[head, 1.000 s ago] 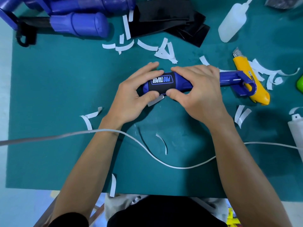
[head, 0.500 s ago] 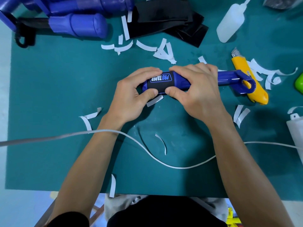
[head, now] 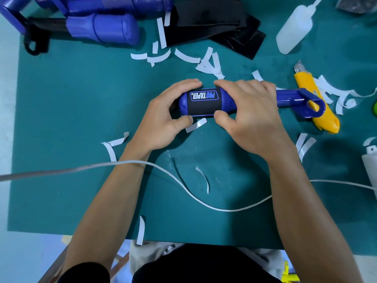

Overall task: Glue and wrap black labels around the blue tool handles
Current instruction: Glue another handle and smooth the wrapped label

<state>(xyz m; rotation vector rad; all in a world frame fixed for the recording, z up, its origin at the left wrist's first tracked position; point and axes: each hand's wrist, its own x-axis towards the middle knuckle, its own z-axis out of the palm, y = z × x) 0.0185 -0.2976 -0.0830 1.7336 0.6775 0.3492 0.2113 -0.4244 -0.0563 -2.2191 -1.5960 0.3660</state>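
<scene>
A blue tool (head: 289, 98) lies across the middle of the green mat, its handle pointing left. A black label (head: 204, 103) printed PRO TAPER is wrapped around the handle. My left hand (head: 163, 117) curls round the handle's left end, fingers on top and thumb at the label's lower left edge. My right hand (head: 248, 113) grips the handle just right of the label, fingers over the top, thumb underneath. More blue handles (head: 102, 27) lie at the top left, and a pile of black labels (head: 214, 21) sits at the top centre.
A clear glue bottle (head: 293, 29) lies at the top right. A yellow utility knife (head: 314, 103) sits under the tool's ring end. White backing strips (head: 208, 62) litter the green mat (head: 71, 99). A white cable (head: 183, 180) crosses in front of my forearms. Another white bottle (head: 370, 166) is at the right edge.
My left fingers have curled further over the handle's end, and its thumb has slid left off the label. The tool has rolled slightly, showing more black label below the print.
</scene>
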